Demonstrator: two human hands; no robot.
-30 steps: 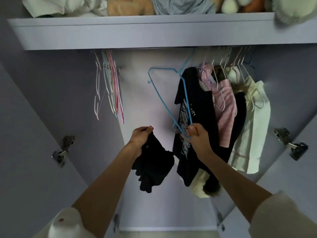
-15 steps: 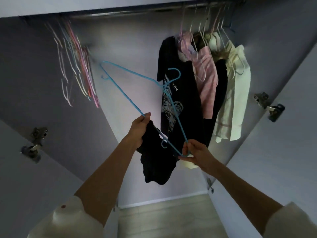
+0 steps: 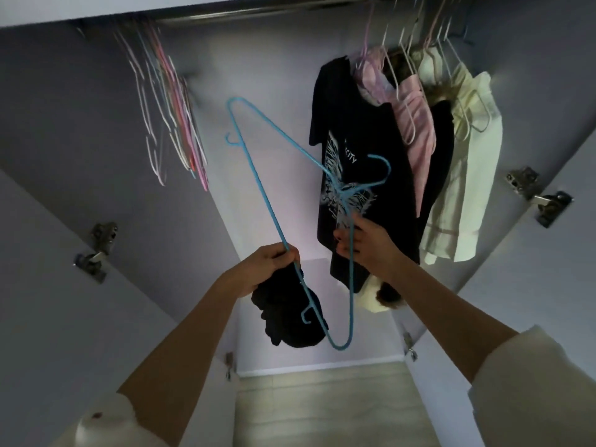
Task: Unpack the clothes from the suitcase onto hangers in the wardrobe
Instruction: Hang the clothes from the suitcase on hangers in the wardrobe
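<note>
Nearest: two bare forearms in pale rolled sleeves, reaching up and forward into an open wardrobe (image 3: pixel 96 140). Left hand (image 3: pixel 264 267): fingers curled tight, gripping both a bunched black garment (image 3: pixel 290 314) and one long bar of a blue wire hanger (image 3: pixel 258 175); the garment hangs in a crumpled mass directly below the fist, its top gathered inside the grip, the rest dangling free above the wardrobe floor. Right hand (image 3: pixel 364 243): fingers and thumb pinched on the other bar of the blue hanger, just below the twisted neck, hook pointing up and right. Hanger: held tilted between the two hands, one rounded end high and to the left of the left hand, the other rounded end low, below both hands and in front of the black garment; the small notch hook on the lower stretch lies across the garment's face. Whether the bar has entered the garment cannot be told. Behind the right hand, on the rail (image 3: pixel 258 9): black printed T-shirt (image 3: pixel 361 130), then a pink garment (image 3: pixel 416 117), a dark garment, and a cream garment (image 3: pixel 464 175), hung close together at the right. Far left of the rail: a cluster of bare hangers (image 3: pixel 167 101) in white, pink and blue, blurred. Door hinges (image 3: pixel 96 250) on both side panels.
</note>
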